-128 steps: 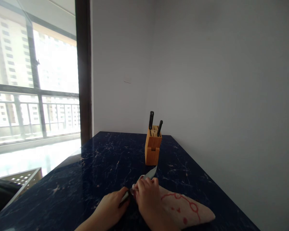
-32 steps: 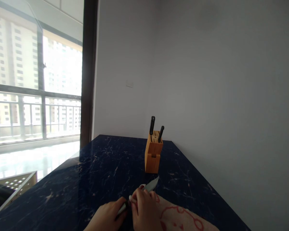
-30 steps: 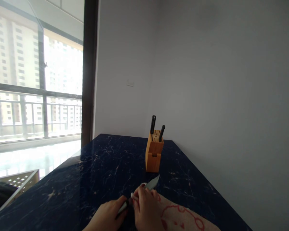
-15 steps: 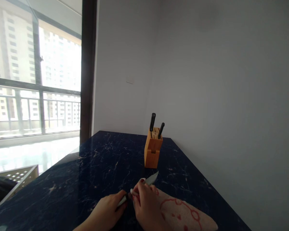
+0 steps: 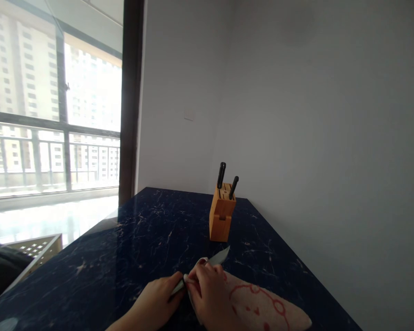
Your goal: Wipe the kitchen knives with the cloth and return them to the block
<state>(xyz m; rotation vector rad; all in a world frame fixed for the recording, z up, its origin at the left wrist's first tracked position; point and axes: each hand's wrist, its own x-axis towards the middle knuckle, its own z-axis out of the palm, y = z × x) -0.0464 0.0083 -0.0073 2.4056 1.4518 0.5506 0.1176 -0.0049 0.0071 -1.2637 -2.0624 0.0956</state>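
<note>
My left hand (image 5: 157, 296) is wrapped round the handle end of a knife, close to the near edge of the view. From there the knife (image 5: 221, 256) points away to the upper right, its bare blade tip showing beyond my right hand. My right hand (image 5: 209, 289) is closed over the middle of the blade, pinching part of a pale cloth (image 5: 262, 303) with red line patterns around it. The rest of that cloth spreads to the right on the table. My fingers and the cloth hide the middle of the knife.
A wooden knife block (image 5: 221, 216) with black-handled knives (image 5: 221, 174) in it stands just past the blade tip. Everything rests on a dark blue marbled table (image 5: 158, 230). A grey wall (image 5: 313, 138) runs along the right; a chair (image 5: 37, 253) is at the left.
My right hand with the cloth has slid slightly along the knife toward my left hand, narrowing the gap between them. The view has shifted a little; the left hand keeps its hold.
</note>
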